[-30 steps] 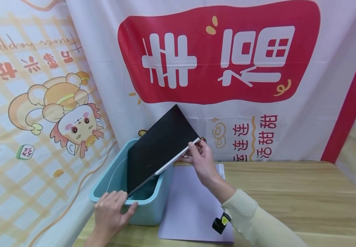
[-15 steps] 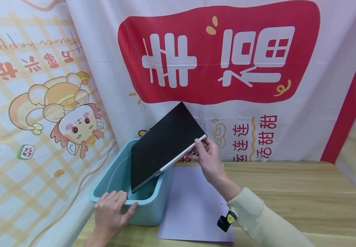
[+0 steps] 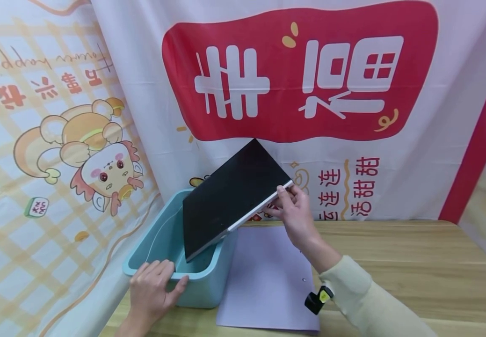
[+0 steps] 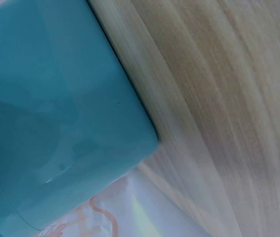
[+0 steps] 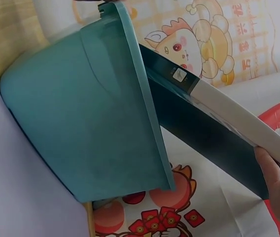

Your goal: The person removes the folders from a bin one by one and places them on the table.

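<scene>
A black file folder point(image 3: 234, 194) with a white strip along its spine stands tilted, its lower corner inside a light blue plastic bin point(image 3: 206, 288). My right hand point(image 3: 299, 217) pinches the folder's upper right end by the spine, thumb on the near side. In the right wrist view the folder's spine point(image 5: 243, 116) slants out past the bin's rim, and the thumb shows at the right edge. My left hand point(image 3: 152, 290) grips the bin's near rim, fingers curled over it. The left wrist view shows mainly the bin's wall point(image 4: 90, 98).
A purple folder point(image 3: 268, 281) lies flat on the wooden table point(image 3: 394, 267), right beside the bin. Printed cloth point(image 3: 301, 84) hangs behind and along the left side. A small black device point(image 3: 319, 299) is strapped at the right sleeve cuff.
My right hand has drawn the black folder rightward and slightly up, so its lower corner sits farther from the left hand. The left hand and the bin have kept their place.
</scene>
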Tool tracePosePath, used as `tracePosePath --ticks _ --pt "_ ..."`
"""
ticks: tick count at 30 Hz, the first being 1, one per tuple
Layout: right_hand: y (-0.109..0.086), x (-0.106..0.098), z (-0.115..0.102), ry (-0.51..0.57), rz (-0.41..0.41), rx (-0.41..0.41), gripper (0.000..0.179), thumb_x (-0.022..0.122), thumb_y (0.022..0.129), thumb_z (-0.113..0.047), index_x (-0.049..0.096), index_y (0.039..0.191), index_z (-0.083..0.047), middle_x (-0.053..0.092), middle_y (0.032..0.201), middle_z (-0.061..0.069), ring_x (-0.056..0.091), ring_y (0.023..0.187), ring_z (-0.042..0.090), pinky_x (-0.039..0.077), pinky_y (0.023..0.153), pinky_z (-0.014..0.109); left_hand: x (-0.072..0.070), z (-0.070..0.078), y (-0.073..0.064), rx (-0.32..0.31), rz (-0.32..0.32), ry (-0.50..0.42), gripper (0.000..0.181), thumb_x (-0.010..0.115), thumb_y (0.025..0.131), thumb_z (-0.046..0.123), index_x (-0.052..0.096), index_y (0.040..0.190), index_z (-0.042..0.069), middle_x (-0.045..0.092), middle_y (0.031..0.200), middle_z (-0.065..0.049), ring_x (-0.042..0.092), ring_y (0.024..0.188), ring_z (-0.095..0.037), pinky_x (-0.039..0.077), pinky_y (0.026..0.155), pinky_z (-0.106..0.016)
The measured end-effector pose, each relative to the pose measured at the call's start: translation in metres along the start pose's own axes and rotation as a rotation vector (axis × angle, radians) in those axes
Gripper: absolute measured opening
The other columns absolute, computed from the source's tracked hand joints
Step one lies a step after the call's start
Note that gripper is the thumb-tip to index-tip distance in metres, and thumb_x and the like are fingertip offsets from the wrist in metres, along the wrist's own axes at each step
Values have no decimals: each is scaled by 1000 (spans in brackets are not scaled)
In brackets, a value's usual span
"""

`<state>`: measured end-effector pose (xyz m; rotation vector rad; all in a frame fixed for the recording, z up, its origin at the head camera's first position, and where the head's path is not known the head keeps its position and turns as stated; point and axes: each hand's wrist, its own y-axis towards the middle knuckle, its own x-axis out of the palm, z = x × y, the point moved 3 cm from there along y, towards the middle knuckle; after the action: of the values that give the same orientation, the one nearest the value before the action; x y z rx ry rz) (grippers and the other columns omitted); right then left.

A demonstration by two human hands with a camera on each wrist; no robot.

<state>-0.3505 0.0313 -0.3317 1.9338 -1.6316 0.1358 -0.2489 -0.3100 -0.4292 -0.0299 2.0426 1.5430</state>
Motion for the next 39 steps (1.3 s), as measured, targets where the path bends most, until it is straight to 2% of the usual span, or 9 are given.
tracePosePath --ticks 10,17,23,29,34,39 --pt "1 -10 -8 -27 48 44 22 48 109 -22 45 117 -1 57 107 14 73 104 26 58 85 46 1 -1 1 12 22 -4 55 43 100 63 43 69 18 36 63 10 33 53 -11 27 52 -29" --pt "3 -16 -16 -42 20 54 36 51 109 -24 44 134 1 55 130 21 70 112 29 57 88 46 3 -1 1 23 36 -7 55 44 100 62 42 68 17 33 62 10 32 52 -11 26 52 -29" --pt "4 -23 -25 -70 -1 65 48 52 108 -27 39 146 -2 51 147 18 68 117 30 57 88 44 2 -2 1 21 32 -3 55 43 100 62 41 68 18 32 62 10 31 52 -11 26 51 -29" --pt "5 -29 -31 -84 -11 62 48 53 108 -28 39 145 -1 52 146 20 69 116 28 57 87 43 1 0 1 33 53 -3 55 43 100 62 40 67 18 32 62 10 30 52 -11 26 51 -28" --pt "6 -36 -34 -74 6 62 49 54 107 -28 39 145 -2 51 145 19 71 111 26 57 87 42 2 -1 1 23 43 -4 55 43 100 62 41 67 18 32 62 10 30 52 -10 26 51 -28" --pt "7 -43 -35 -78 39 80 44 56 106 -29 43 138 -2 55 132 18 74 103 22 57 85 40 3 -2 1 21 42 -7 55 43 100 62 40 67 19 30 62 11 28 52 -9 25 51 -27"
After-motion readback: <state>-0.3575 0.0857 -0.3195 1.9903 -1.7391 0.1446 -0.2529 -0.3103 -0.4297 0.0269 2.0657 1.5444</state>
